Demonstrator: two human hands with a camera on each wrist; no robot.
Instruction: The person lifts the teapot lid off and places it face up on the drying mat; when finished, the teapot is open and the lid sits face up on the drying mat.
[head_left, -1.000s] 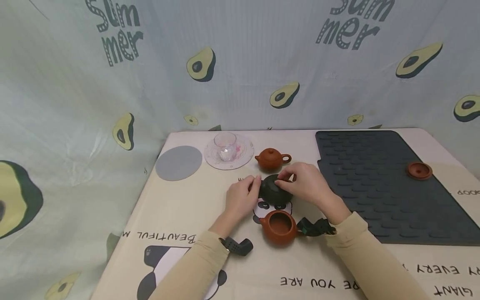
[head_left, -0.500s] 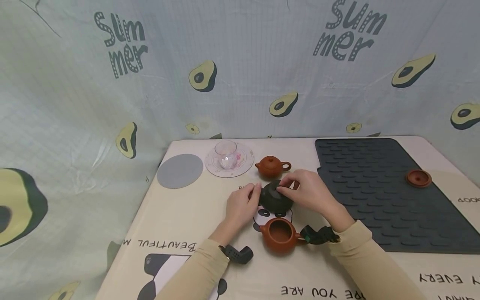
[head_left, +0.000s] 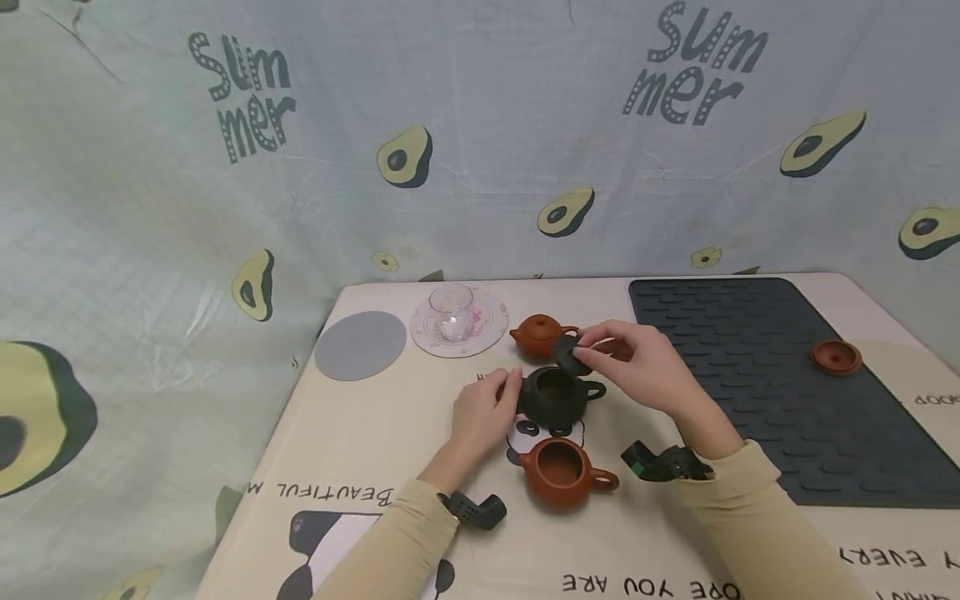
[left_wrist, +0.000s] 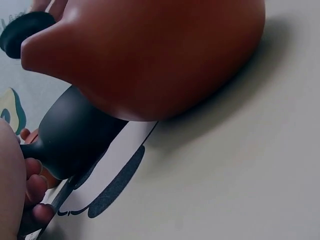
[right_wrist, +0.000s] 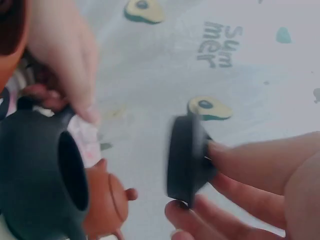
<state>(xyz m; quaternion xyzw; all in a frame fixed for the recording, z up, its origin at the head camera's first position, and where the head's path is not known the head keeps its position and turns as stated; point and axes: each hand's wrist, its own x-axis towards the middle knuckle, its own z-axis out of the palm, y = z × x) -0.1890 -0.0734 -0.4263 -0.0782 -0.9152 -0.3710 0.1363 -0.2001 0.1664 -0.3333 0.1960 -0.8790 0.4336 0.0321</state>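
Observation:
The black teapot [head_left: 555, 402] stands uncovered mid-table, its round opening showing and its handle pointing right. At its spout, my left hand [head_left: 486, 410] pinches with thumb and fingers; the left wrist view has those fingers [left_wrist: 36, 187] curled at the spout. Up and right of the opening, my right hand [head_left: 637, 367] holds the black teapot lid [head_left: 572, 357] by its knob, tilted on edge. The right wrist view shows the lid [right_wrist: 182, 160] apart from the pot. A lidless reddish-brown teapot [head_left: 558, 479] sits nearer me; a lidded one [head_left: 538, 336] stands behind.
A clear glass cup [head_left: 452, 315] rests on a patterned plate [head_left: 489, 332] at the back left, beside a grey round mat [head_left: 360, 346]. On the right lies a dark ridged mat [head_left: 735, 392] bearing a brown lid [head_left: 836, 357].
My right hand has lifted the lid off the black teapot and carried it up and to the right, uncovering the opening. The left hand keeps its hold on the spout.

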